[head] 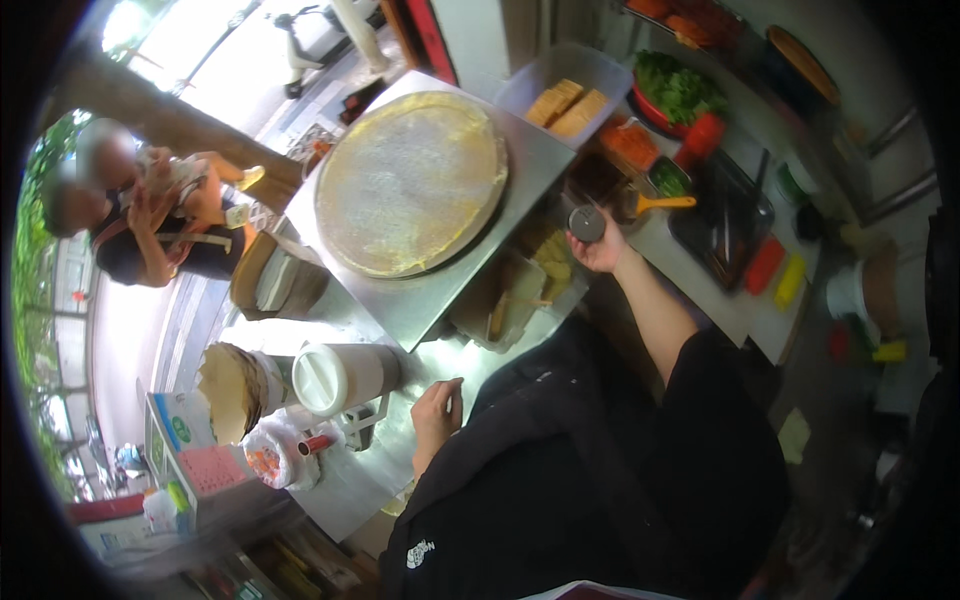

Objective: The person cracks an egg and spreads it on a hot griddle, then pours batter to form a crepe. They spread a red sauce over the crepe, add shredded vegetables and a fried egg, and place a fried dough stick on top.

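Note:
My right hand (604,244) is closed around a small container with a dark round lid (586,223), beside the food tubs at the right of the griddle. Low at the centre, my left hand (437,411) rests near the metal counter with curled fingers and nothing visible in it; its palm is hidden. A large round griddle plate (411,184), smeared yellow, lies on a steel-topped stand in front of me. Near my right hand is an orange-handled utensil (670,202) in a tub. A white lidded pitcher (321,379) stands left of my left hand.
Rectangular golden food pieces (576,112) lie in a plastic bin; lettuce (679,88) fills a red bowl. A black tray (724,217) and red and yellow bottles (790,281) are at the right. Two people (161,217) are beyond the counter at the left.

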